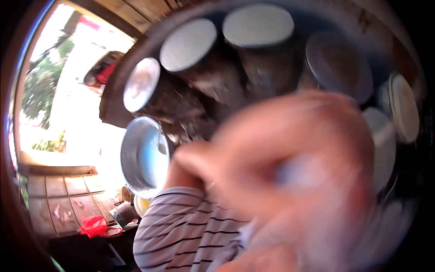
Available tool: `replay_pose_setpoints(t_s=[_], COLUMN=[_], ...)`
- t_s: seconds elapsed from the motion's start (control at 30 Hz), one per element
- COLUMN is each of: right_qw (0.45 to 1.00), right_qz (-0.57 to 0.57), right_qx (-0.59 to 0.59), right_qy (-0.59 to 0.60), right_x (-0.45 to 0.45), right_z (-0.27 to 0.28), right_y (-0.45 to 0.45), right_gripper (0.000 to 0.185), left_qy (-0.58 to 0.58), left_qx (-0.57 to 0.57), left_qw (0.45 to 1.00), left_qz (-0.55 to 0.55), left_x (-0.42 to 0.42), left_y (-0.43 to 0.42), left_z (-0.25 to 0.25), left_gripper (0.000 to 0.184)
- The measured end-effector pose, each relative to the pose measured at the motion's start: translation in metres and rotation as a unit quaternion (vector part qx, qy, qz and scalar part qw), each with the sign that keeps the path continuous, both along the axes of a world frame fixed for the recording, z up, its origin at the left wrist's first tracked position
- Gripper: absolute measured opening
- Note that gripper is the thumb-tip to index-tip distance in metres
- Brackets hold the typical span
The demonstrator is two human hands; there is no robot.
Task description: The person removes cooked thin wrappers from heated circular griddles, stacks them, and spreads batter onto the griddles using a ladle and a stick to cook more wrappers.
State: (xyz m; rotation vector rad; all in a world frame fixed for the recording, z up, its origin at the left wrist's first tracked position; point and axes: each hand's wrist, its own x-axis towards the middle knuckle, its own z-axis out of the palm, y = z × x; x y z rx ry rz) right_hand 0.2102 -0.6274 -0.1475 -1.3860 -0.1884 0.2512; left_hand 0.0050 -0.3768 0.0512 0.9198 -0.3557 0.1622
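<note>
Blurred bare skin fills the middle and right, very close to the camera. My left arm comes out of a striped sleeve (181, 222) and runs into this blur, where my left hand (290, 122) seems to be; its fingers are smeared. More skin, perhaps my right hand (263, 260), shows at the bottom edge, also smeared. A pale bluish patch (297, 172) lies within the blur; I cannot make out what it is. Beside the left arm stands a round metal pot (128, 156) with whitish-blue contents. Whether either hand holds anything is hidden.
Several dark cylindrical containers with pale round tops, one of them a white top (258, 25), stand in an arc on a large round surface. Pale lids (403, 109) are at the right. A red plastic bag (94, 226) lies on the tiled floor (50, 208), near a metal can (123, 213).
</note>
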Motion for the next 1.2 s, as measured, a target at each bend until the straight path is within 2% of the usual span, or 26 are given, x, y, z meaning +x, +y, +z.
replay_pose_setpoints(t_s=[0.07, 0.13, 0.23, 0.33, 0.37, 0.4, 0.43, 0.47, 0.5, 0.53, 0.57, 0.6, 0.63, 0.67, 0.7, 0.73, 0.77, 0.8, 0.83, 0.9, 0.93, 0.97, 1.0, 1.07, 1.13, 1.2], right_qw=[0.994, 0.979, 0.954, 0.884, 0.859, 0.832, 0.796, 0.759, 0.716, 0.69, 0.676, 0.657, 0.635, 0.598, 0.544, 0.489, 0.451, 0.417, 0.416, 0.417, 0.412, 0.421, 0.376, 0.313, 0.293, 0.402], right_qz=[0.08, 0.189, 0.285, 0.402, 0.423, 0.438, 0.488, 0.531, 0.582, 0.613, 0.603, 0.61, 0.64, 0.673, 0.698, 0.714, 0.727, 0.735, 0.729, 0.69, 0.672, 0.664, 0.678, 0.682, 0.696, 0.683], right_qx=[0.038, -0.041, -0.091, -0.237, -0.287, -0.337, -0.351, -0.367, -0.323, -0.329, -0.295, -0.206, -0.163, -0.168, -0.224, -0.274, -0.29, -0.305, -0.294, -0.315, -0.323, -0.315, -0.338, -0.366, -0.372, -0.354], right_qy=[0.057, 0.07, 0.02, -0.039, -0.035, -0.037, -0.061, -0.085, -0.212, -0.199, -0.304, -0.392, -0.4, -0.402, -0.408, -0.419, -0.429, -0.439, -0.457, -0.5, -0.524, -0.532, -0.534, -0.55, -0.54, -0.497], right_x=[-0.031, -0.021, -0.049, -0.067, -0.068, -0.072, -0.087, -0.102, -0.116, -0.144, -0.174, -0.209, -0.249, -0.289, -0.328, -0.365, -0.395, -0.417, -0.435, -0.47, -0.483, -0.497, -0.501, -0.511, -0.505, -0.491], right_z=[-0.021, -0.002, 0.007, -0.002, -0.001, -0.001, 0.004, 0.007, -0.013, -0.012, -0.045, -0.047, -0.044, -0.049, -0.058, -0.066, -0.076, -0.083, -0.093, -0.093, -0.098, -0.101, -0.116, -0.132, -0.1, -0.096], right_y=[0.059, 0.116, 0.178, 0.257, 0.28, 0.313, 0.354, 0.389, 0.432, 0.465, 0.501, 0.529, 0.55, 0.569, 0.587, 0.603, 0.614, 0.621, 0.629, 0.656, 0.669, 0.684, 0.665, 0.654, 0.626, 0.64], right_gripper=[0.031, 0.034, 0.029, 0.026, 0.024, 0.021, 0.018, 0.016, 0.014, 0.018, 0.024, 0.032, 0.04, 0.042, 0.042, 0.043, 0.043, 0.044, 0.043, 0.032, 0.029, 0.028, 0.027, 0.024, 0.025, 0.027], left_qy=[0.054, 0.085, 0.087, 0.12, 0.199, 0.428, 0.628, 0.692, 0.746, 0.792, 0.819, 0.823, 0.828, 0.802, 0.733, 0.719, 0.722, 0.772, 0.626, 0.639, 0.629, 0.583, 0.52, 0.484, 0.485, 0.503], left_qx=[0.031, 0.054, 0.073, 0.087, 0.1, 0.133, 0.089, 0.084, 0.068, 0.093, 0.124, 0.108, 0.092, 0.032, -0.035, -0.086, -0.006, -0.05, -0.135, -0.018, -0.227, -0.224, -0.284, -0.385, -0.369, -0.325], left_qw=[0.997, 0.991, 0.979, 0.928, 0.869, 0.711, 0.539, 0.45, 0.362, 0.265, 0.235, 0.248, 0.26, 0.306, 0.367, 0.365, 0.317, 0.272, 0.376, 0.388, 0.459, 0.469, 0.452, 0.469, 0.551, 0.537], left_qz=[0.035, 0.083, 0.171, 0.341, 0.443, 0.542, 0.554, 0.558, 0.555, 0.543, 0.509, 0.499, 0.488, 0.512, 0.571, 0.585, 0.614, 0.572, 0.669, 0.664, 0.584, 0.624, 0.667, 0.631, 0.57, 0.595], left_x=[-0.076, -0.124, -0.204, -0.266, -0.278, -0.302, -0.326, -0.329, -0.33, -0.344, -0.341, -0.34, -0.338, -0.339, -0.352, -0.353, -0.384, -0.402, -0.422, -0.462, -0.468, -0.484, -0.494, -0.511, -0.521, -0.536], left_y=[0.054, 0.095, 0.142, 0.201, 0.221, 0.271, 0.32, 0.342, 0.364, 0.382, 0.389, 0.376, 0.364, 0.356, 0.334, 0.314, 0.295, 0.278, 0.256, 0.255, 0.258, 0.266, 0.268, 0.275, 0.28, 0.315], left_z=[-0.019, -0.018, -0.029, -0.098, -0.131, -0.195, -0.259, -0.289, -0.319, -0.369, -0.38, -0.376, -0.371, -0.351, -0.355, -0.32, -0.387, -0.424, -0.448, -0.458, -0.391, -0.37, -0.362, -0.376, -0.376, -0.393], left_gripper=[0.025, 0.027, 0.032, 0.037, 0.038, 0.049, 0.06, 0.068, 0.076, 0.081, 0.083, 0.085, 0.089, 0.093, 0.098, 0.1, 0.1, 0.103, 0.089, 0.073, 0.068, 0.064, 0.064, 0.065, 0.063, 0.064])
